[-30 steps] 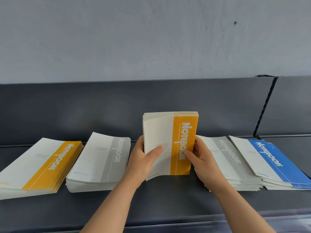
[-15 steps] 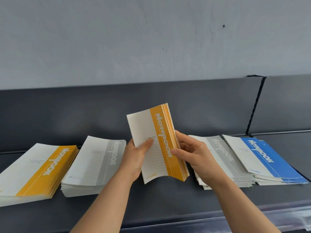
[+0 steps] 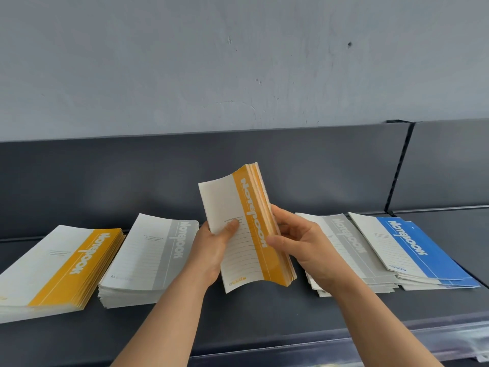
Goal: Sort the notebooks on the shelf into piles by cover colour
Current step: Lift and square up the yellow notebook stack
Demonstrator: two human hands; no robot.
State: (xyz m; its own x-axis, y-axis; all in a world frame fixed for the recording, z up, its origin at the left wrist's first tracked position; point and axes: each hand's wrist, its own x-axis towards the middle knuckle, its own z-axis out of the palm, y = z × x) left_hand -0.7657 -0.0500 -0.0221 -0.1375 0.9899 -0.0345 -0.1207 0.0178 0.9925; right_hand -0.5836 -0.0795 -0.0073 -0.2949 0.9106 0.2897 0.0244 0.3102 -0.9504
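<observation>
Sorting well advanced: both hands, left hand (image 3: 211,250) and right hand (image 3: 304,247), fingers curled round an orange bundle (image 3: 254,234) above the shelf (image 3: 264,313); orange pile (image 3: 60,263), two grey piles (image 3: 150,255) (image 3: 349,247), blue pile (image 3: 412,247) formed; greys unmerged.

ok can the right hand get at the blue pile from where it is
Probably yes, though the right hand is busy gripping the orange bundle. The blue pile lies just past the grey pile on that side, its top uncovered.
</observation>
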